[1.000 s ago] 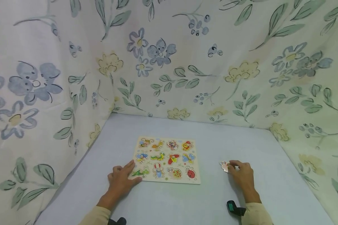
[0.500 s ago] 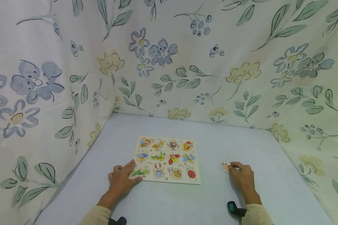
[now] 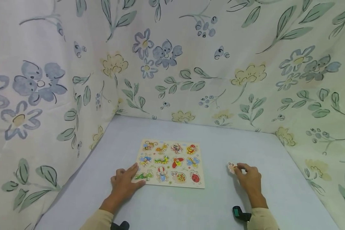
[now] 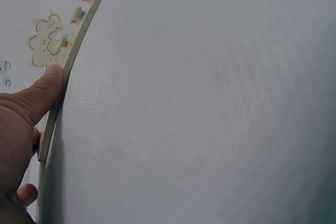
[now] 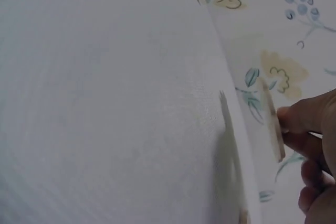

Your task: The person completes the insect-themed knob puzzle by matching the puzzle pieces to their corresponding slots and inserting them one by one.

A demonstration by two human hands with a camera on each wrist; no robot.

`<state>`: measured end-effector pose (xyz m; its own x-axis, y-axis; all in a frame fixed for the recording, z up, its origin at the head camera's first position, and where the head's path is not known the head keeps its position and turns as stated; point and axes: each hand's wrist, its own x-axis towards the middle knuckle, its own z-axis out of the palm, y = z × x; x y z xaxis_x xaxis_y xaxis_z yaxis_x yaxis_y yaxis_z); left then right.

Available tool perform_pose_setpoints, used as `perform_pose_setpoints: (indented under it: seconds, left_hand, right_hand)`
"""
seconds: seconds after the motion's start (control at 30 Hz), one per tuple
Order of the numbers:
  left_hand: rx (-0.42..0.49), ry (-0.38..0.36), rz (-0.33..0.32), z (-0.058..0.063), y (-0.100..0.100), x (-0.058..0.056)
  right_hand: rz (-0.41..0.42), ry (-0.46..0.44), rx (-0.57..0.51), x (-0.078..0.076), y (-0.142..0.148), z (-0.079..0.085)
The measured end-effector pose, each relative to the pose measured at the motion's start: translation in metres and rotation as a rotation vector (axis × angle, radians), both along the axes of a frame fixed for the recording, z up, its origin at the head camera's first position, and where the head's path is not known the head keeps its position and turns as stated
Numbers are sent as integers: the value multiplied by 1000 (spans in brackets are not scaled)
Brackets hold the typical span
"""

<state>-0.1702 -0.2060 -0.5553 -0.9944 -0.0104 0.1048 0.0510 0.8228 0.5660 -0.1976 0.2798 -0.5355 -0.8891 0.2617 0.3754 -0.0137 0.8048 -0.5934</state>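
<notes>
In the head view, a wooden insect puzzle board (image 3: 187, 184) lies on the table. At its near left corner is my left hand (image 3: 124, 188), thumb along the front edge and forefinger along the left side. The left wrist view shows that thumb (image 4: 50, 82) pressed on the board's edge. To the right of the board, my right hand (image 3: 249, 180) pinches a small wooden puzzle piece (image 3: 231, 167) between thumb and forefinger. Seen edge-on in the right wrist view, the puzzle piece (image 5: 272, 124) is tilted and held up over the table, its printed face hidden there.
A white-covered table (image 3: 172, 210) spreads around the board. Floral cloth (image 3: 189, 92) walls it in at the back and both sides. Black wrist devices (image 3: 241, 213) show near both sleeves. Several wooden knobs (image 4: 77, 14) stand up from the board.
My right hand has lifted and tilted the puzzle piece slightly, moving it a little to the right. The left hand and the board have stayed in place.
</notes>
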Motion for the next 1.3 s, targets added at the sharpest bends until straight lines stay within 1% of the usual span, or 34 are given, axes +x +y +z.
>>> perform_pose_setpoints:
  seconds: [0.07,0.23,0.3,0.5,0.8,1.0,1.3]
  left_hand:
    - [-1,3,-1,0,-1,-1]
    - [-8,9,-1,1,-2,-1]
    - [-9,6,-1,1,-2,0]
    - [-4,4,3,1,-2,1]
    - [-2,1,3,1,0,1]
    - [1,-2,8,1,1,2]
    - [2,34,-5,4,1,2]
  right_hand:
    - [0,24,4,-1,-2,5]
    - [-13,9,-18,0,-12,14]
    - [-7,17,-31,1,-16,18]
    - [42,58,-54,-1,-31,26]
    - [107,107,-75,-5,-53,30]
    - [138,123,-61,-6,-72,35]
    - [226,168,-61,-8,-99,39]
